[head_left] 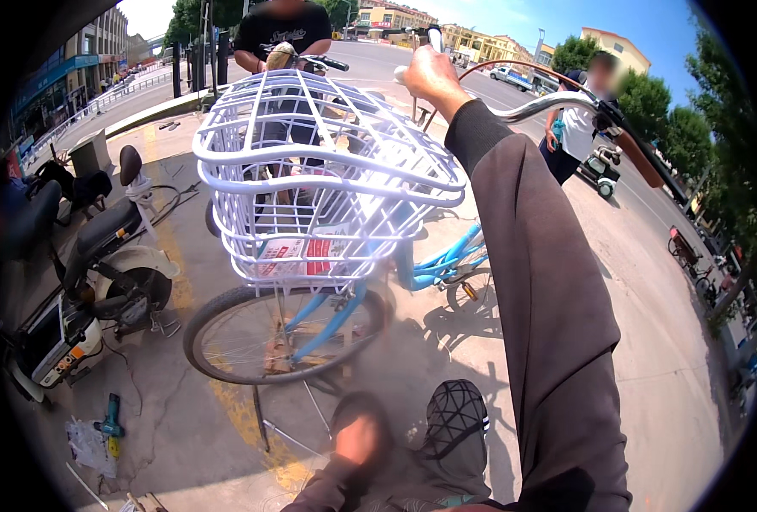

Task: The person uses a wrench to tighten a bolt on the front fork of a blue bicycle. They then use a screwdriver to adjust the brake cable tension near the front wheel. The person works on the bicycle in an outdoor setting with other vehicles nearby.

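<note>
A light-blue bicycle [331,328] stands before me, front wheel toward me, with a white wire basket [327,162] over that wheel. My right hand [432,75] is raised behind the basket and closed around part of the chrome handlebar [536,108]; a whitish piece shows beside the fingers. The brown grip [640,159] lies farther right. Low in front of me, my left hand [359,439] is smeared by motion below the front wheel [197,341], near thin metal rods [262,418]; its fingers cannot be made out. A red-and-white printed sheet [297,254] shows through the basket.
At the left stands an electric scooter [97,282]. A green power drill [111,416] lies on the pavement beside a clear plastic bag [88,445]. One person [283,34] stands behind the basket, another [576,119] at the right. My shoe [455,418] is near the wheel.
</note>
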`<state>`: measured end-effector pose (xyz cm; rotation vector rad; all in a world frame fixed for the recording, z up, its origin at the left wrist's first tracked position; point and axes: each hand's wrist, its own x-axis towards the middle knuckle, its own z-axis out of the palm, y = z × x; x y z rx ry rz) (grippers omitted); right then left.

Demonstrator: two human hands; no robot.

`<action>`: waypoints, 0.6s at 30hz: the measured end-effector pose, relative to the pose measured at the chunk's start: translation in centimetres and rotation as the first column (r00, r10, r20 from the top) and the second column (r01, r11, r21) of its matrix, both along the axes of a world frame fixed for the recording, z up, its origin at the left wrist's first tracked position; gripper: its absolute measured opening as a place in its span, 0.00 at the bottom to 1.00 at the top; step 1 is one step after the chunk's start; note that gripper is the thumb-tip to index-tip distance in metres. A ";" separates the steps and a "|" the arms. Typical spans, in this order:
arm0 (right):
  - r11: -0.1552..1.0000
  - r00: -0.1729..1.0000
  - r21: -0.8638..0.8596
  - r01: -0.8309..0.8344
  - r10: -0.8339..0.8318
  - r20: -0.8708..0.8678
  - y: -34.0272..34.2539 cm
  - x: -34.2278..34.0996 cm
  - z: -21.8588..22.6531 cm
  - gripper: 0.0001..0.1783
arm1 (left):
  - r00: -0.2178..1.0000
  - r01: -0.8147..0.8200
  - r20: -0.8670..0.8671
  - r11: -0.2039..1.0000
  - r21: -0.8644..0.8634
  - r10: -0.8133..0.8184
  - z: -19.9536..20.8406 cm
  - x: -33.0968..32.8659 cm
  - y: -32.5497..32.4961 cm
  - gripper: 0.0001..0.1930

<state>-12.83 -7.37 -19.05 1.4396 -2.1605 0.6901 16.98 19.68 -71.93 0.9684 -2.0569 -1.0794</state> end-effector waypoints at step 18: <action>0.912 0.983 -0.403 -0.080 0.004 -0.185 -2.2 -1.8 1.7 0.18 | 0.898 0.365 -0.323 0.915 0.169 -0.299 -0.2 -6.7 -0.4 0.13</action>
